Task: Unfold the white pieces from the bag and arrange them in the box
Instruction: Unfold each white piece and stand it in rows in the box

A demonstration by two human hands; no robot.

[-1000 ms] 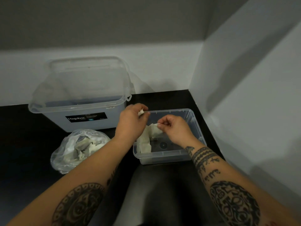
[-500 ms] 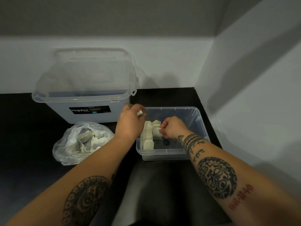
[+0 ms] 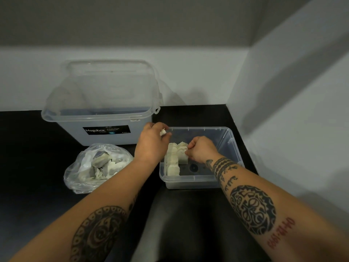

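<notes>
Setting a white piece (image 3: pixel 182 154) down in the box (image 3: pixel 188 179), just right of centre.
A second ago the piece hung stretched between both hands above the box. Now it stands on the box floor, touching the row (image 3: pixel 171 163) of pieces along the left wall. The right hand (image 3: pixel 201 150) pinches its top edge with curled fingers. The left hand (image 3: pixel 151 144), at the box's upper-left rim, is curled round a small white scrap (image 3: pixel 163 132). This piece looks as good as placed, starting a second row. The bag (image 3: pixel 83 167), on the counter (image 3: pixel 28 148) left of the box and below the big bin (image 3: pixel 105 137), holds many more folded pieces, so the task seems far from done.
</notes>
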